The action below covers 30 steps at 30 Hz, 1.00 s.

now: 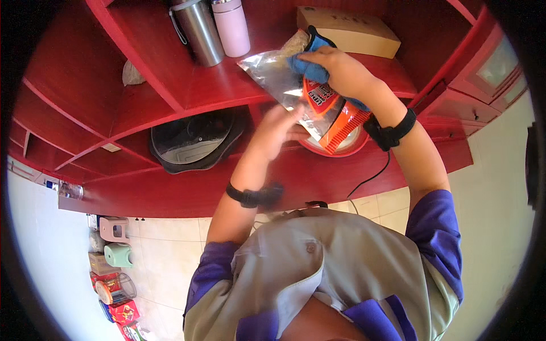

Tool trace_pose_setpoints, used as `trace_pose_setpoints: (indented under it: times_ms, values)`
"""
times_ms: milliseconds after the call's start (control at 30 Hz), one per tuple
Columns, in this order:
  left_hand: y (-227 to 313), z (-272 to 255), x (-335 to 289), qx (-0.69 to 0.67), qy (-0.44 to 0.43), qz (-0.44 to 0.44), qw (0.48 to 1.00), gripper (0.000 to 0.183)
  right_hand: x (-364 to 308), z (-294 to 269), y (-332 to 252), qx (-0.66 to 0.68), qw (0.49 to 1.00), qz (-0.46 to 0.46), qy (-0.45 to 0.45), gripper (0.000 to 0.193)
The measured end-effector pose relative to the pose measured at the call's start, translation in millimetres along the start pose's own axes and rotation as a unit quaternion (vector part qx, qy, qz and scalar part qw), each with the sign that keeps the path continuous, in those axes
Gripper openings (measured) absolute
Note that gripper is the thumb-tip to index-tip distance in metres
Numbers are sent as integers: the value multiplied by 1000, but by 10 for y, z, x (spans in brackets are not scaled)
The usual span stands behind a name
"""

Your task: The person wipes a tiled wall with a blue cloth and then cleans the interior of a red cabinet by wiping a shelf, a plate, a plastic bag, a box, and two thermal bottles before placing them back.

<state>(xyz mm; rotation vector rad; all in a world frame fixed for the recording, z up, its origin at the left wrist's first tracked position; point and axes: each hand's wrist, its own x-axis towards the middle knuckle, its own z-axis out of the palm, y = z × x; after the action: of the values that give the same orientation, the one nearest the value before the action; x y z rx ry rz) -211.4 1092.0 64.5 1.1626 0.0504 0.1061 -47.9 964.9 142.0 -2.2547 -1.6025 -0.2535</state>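
Shirt (352, 250) at six o'clock, bag (320, 98) at one. Right hand (347, 74) grips cloth (311, 69) against it; left hand's (277, 128) blurred hold I can't tell. If slack, the bag could slip.

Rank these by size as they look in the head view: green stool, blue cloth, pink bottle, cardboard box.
1. Cardboard box
2. Pink bottle and blue cloth, too alike to rank; the right hand partly covers the cloth
3. Green stool

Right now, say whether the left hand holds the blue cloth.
No, the right hand holds the blue cloth; the left hand is at the silver packet.
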Motion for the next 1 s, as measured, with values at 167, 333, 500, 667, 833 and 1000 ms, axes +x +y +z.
trace_pose_setpoints:
  times_ms: [167, 333, 500, 667, 833, 1000]
  values:
    - [73, -244, 127, -53, 83, 48, 994, 32, -36, -42, -306, -44, 996, -81, 9, 59]
    - [-46, -45, 74, -4, 96, 47, 994, 26, 103, 76, -657, 18, 991, -127, 42, 55]
    - [-88, -142, -4, 30, 115, 47, 992, 24, 187, 253, -465, -113, 986, -125, 6, 54]
    - [-105, -151, -49, 38, 134, 38, 989, 23, 289, 49, -37, -230, 972, 39, 24, 46]
    - [-85, -161, -50, 42, 149, 27, 988, 20, 193, 35, -398, -109, 993, 15, 47, 45]
    - [-28, -189, -68, 36, 179, 23, 983, 20, 20, 208, -631, -102, 990, -96, 26, 46]
